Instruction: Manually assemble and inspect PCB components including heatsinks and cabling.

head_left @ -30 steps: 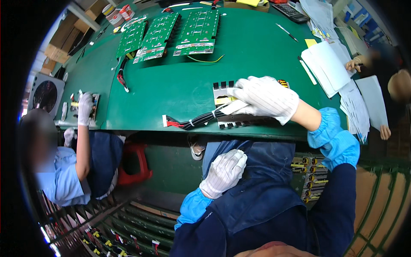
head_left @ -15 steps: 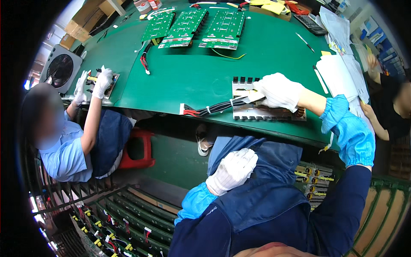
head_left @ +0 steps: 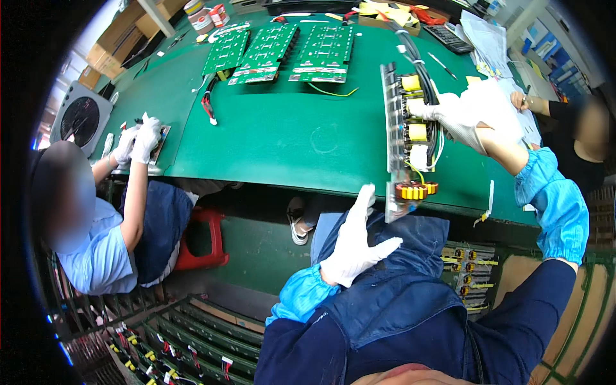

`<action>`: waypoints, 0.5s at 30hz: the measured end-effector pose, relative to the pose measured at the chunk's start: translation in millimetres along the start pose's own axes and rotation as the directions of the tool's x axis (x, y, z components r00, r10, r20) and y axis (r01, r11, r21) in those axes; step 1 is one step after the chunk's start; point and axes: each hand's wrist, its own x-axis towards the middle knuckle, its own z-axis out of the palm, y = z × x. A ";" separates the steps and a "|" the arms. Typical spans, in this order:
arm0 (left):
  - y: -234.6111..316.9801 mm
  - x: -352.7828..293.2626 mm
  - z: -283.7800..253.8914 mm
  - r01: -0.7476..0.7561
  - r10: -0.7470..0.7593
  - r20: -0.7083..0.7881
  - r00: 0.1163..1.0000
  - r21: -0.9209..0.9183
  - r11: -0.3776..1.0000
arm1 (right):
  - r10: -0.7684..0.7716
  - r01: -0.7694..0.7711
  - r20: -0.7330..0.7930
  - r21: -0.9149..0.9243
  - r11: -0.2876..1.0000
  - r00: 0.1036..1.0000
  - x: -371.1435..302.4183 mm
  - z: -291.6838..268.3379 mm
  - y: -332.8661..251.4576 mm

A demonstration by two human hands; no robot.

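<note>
Gloved in white, my right hand (head_left: 459,119) grips a circuit board (head_left: 393,131) by its component side and holds it up on edge above the near part of the table. Yellow-wrapped transformers and a copper-wound coil (head_left: 416,190) face right on this board. A black cable bundle (head_left: 416,58) with white ties runs up along it past my fingers. My left hand (head_left: 356,250), also in a white glove, is empty above my lap, fingers spread, just left of the board's lower end and apart from it.
Several green circuit boards (head_left: 324,54) lie at the back of the green table (head_left: 269,138). Left, a co-worker's gloved hands (head_left: 146,138) work near a fan (head_left: 80,115). Papers, a pen (head_left: 443,65) and a calculator (head_left: 449,38) lie right. A red stool (head_left: 215,240) and racked boards (head_left: 163,359) stand below.
The board has been lifted from the table and turned on edge in my right hand, its cable swinging up to the far side. My left hand has risen from my lap and opened.
</note>
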 end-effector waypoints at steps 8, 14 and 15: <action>-15.0 32.8 36.1 0.123 -0.281 -0.191 0.941 -0.578 0.806 | 0.169 -0.150 0.005 0.480 0.864 0.986 -19.6 12.4 70.2; -17.3 46.9 11.6 0.231 -0.432 -0.140 0.891 -0.680 0.696 | 0.338 -0.265 0.050 0.733 0.626 0.940 -49.8 30.5 68.8; -15.0 48.7 4.0 0.211 -0.424 -0.139 0.895 -0.706 0.677 | 0.382 -0.322 0.106 0.761 0.564 0.918 -51.8 34.3 64.5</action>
